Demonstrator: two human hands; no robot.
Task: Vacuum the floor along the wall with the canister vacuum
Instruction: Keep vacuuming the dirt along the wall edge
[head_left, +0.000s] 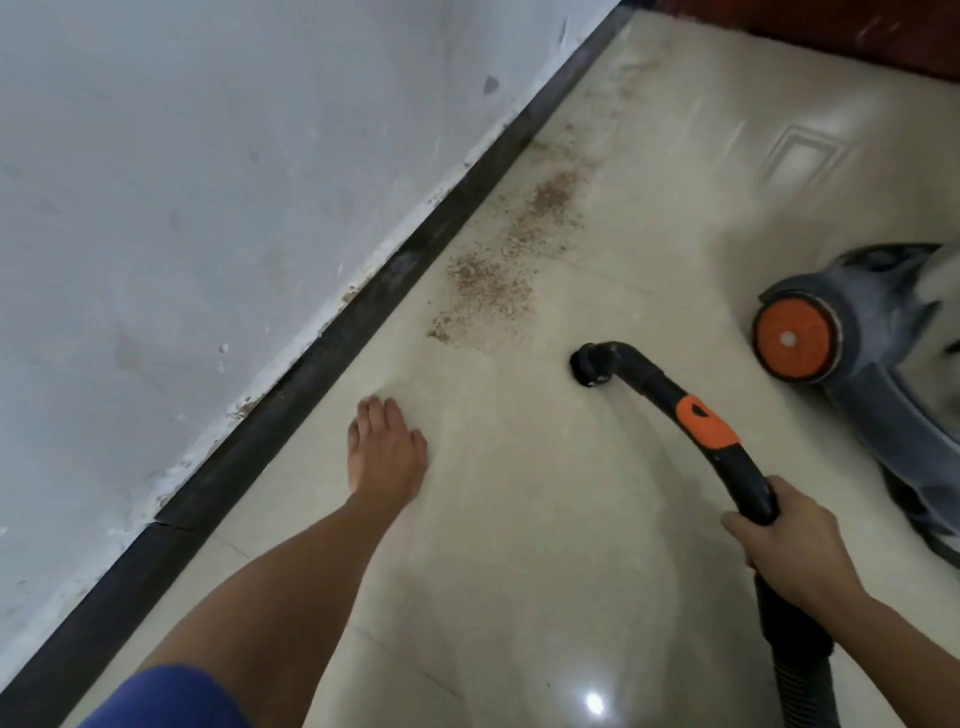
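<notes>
Right hand (779, 540) clasps the stiff, probably light black curved plastic hose handle (670, 410) at its rear bend, mouth at the cream tile floor (519, 519) near brown grit (493, 280); left hand unseen.

Glossy, smooth cream tile on the floor (649, 156), with a hard light spot near the bottom edge and thin grout lines. Dry, gritty brown crumbs (493, 280) strewn over it, matt against the shine. Matt painted plaster on the wall (182, 182), scuffed and stained, chipped and flaking along its foot. Dark, dull skirting (322, 353), worn and flecked with pale paint; material unclear. Smooth black plastic on the curved handle (660, 395), faintly shiny, with an orange plastic inset (704, 423). Ribbed black hose (800, 665). Grey moulded plastic on the canister (883, 364), satin, with an orange wheel hub (792, 340). Soft blue cloth (171, 696) at lower left.
</notes>
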